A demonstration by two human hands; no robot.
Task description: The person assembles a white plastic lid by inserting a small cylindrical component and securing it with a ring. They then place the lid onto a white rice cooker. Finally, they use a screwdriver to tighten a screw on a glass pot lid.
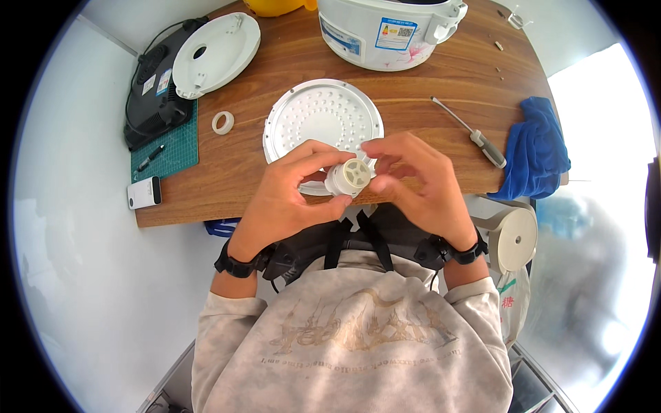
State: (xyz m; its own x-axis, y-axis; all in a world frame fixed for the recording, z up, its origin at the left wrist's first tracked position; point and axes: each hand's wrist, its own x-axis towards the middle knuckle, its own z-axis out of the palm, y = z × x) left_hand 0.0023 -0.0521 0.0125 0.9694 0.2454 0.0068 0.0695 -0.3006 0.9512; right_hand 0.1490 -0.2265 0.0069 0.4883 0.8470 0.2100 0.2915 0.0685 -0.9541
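A small white round steam valve (351,177), with a slotted cream end facing up, is pinched between the thumb and fingers of my left hand (288,196). My right hand (425,180) is close beside it on the right, fingers bent and thumb apart from them. Nothing shows in its grip, and whether a fingertip touches the valve is hard to tell. Under and beyond both hands lies a round silvery inner lid plate (320,113) with raised dots, its near edge partly covered by them.
A white rice cooker body (385,41) stands at the back. Left are a white lid piece (219,58), a black appliance (165,82), a tape roll (223,122), a pen (150,158) and a white power bank (144,193). Right are a screwdriver (482,141) and a blue cloth (533,148).
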